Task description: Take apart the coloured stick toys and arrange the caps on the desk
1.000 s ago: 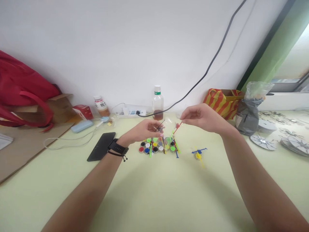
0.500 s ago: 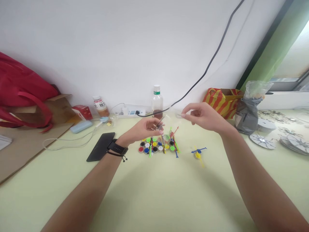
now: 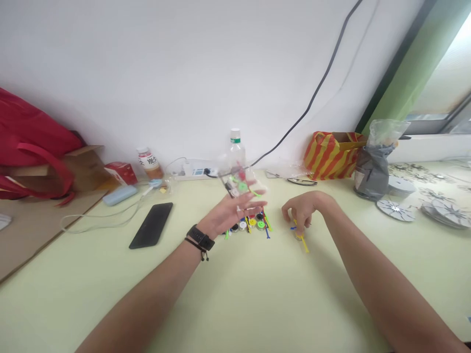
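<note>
My left hand (image 3: 235,212) is raised above the table, palm up, with its fingers closed on the bottom of a small clear plastic bag (image 3: 239,182) that holds green, red and white pieces. Below it lies a cluster of coloured discs and thin sticks (image 3: 253,224). To the right, my right hand (image 3: 303,211) is lowered to the table, its fingertips pinched on a small yellow and blue piece (image 3: 303,239). A black watch sits on my left wrist.
A black phone (image 3: 151,224) lies left of the discs. Along the wall stand a clear bottle (image 3: 235,144), a power strip (image 3: 196,170), a small orange bottle (image 3: 147,162) and a striped bag (image 3: 331,154). Glasses (image 3: 301,181), a grey wrapped bundle (image 3: 371,171) and paper discs (image 3: 395,208) are at the right.
My right hand let go of the bag's top and dropped to the yellow and blue piece. My left hand turned palm up and lifted the bag higher.
</note>
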Demonstrator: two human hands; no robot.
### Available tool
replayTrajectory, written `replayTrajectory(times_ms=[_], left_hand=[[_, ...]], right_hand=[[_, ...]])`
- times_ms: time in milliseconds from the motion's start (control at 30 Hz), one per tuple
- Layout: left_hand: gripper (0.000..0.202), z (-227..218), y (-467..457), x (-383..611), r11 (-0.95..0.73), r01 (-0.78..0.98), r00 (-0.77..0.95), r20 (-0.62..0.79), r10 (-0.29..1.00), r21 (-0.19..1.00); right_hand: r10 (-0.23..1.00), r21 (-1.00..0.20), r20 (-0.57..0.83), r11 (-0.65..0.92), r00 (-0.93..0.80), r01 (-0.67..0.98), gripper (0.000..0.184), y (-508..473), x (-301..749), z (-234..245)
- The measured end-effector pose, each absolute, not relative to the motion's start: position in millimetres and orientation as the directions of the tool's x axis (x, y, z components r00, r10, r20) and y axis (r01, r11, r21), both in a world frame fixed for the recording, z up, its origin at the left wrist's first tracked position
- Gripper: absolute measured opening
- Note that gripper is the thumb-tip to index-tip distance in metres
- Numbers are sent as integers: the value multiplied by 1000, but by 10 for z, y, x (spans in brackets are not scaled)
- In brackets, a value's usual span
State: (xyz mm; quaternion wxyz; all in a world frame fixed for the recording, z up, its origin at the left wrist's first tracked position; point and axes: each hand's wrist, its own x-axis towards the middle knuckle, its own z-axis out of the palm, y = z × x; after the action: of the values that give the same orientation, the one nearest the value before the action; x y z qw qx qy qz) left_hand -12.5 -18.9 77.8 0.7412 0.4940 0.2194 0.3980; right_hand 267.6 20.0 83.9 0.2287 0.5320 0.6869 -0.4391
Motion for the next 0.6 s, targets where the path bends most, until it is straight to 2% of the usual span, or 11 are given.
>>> replayTrajectory(times_ms=[67, 133, 233, 300, 367, 500, 533, 600], left_hand=[[45, 712, -178, -88, 160, -248, 602, 23, 798, 955], [39, 631, -147, -63, 55, -109, 546, 14, 838, 992], [32, 541, -91, -59, -103, 91, 472, 49, 880, 990], [29, 514, -68, -64, -166, 154, 479, 74, 874, 974], [34, 508, -68, -61, -168, 127, 491, 85, 867, 977], [78, 546, -133, -21, -43, -115, 538, 99, 837, 992], [84, 566, -157, -10, 0, -162, 563, 93, 821, 987], [79, 613, -201, 5, 69, -211, 604, 74, 794, 975]], right_hand=[[526, -379, -774, 62, -353, 923, 66, 222, 2664, 815], [541, -444, -738, 60, -403, 894, 54, 227, 2683, 822], [582, -502, -687, 51, -434, 863, 43, 210, 2735, 872], [625, -507, -656, 51, -424, 860, 37, 191, 2764, 923], [679, -523, -600, 68, -423, 850, 33, 172, 2783, 980], [766, -559, -479, 111, -429, 822, 27, 145, 2807, 1076], [783, -569, -452, 115, -427, 814, 25, 141, 2811, 1093], [817, -595, -397, 118, -418, 795, 22, 134, 2816, 1120]])
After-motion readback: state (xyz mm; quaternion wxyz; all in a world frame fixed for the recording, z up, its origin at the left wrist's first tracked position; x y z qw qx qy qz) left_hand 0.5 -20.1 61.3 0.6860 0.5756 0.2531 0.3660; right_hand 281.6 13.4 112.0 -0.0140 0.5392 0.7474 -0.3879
